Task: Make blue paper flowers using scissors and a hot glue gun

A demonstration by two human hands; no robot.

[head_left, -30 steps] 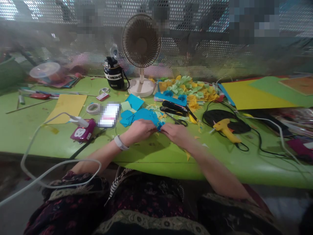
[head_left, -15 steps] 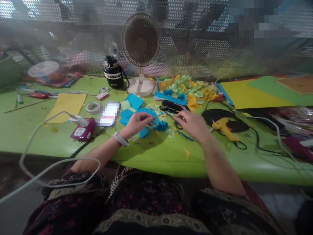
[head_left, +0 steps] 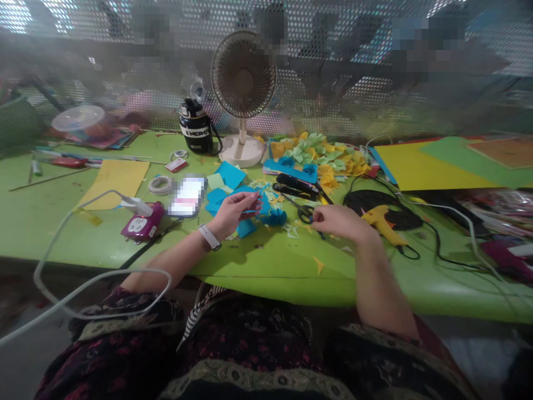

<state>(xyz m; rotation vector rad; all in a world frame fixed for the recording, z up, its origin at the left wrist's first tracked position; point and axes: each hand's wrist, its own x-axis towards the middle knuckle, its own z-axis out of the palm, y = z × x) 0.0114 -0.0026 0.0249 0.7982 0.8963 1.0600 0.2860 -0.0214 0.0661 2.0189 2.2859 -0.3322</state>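
My left hand is closed in a pinch above the blue paper pieces, with a thin strip of blue paper showing at its fingertips. A crumpled blue paper flower lies just right of those fingers. My right hand is closed low over the table, its fingertips beside the dark handles of the scissors. The blades point up and left toward the black stapler. A dark blue twisted strip shows partly under the right fingers; whether they grip it is hidden.
Behind are a fan, a black bottle and a heap of yellow and green paper pieces. A yellow glue gun lies right. A phone, tape roll and purple power socket lie left.
My right hand has let go of the scissors, which now lie on the table, and has shifted slightly right and down over the twisted strip. The left hand stays nearly in place.
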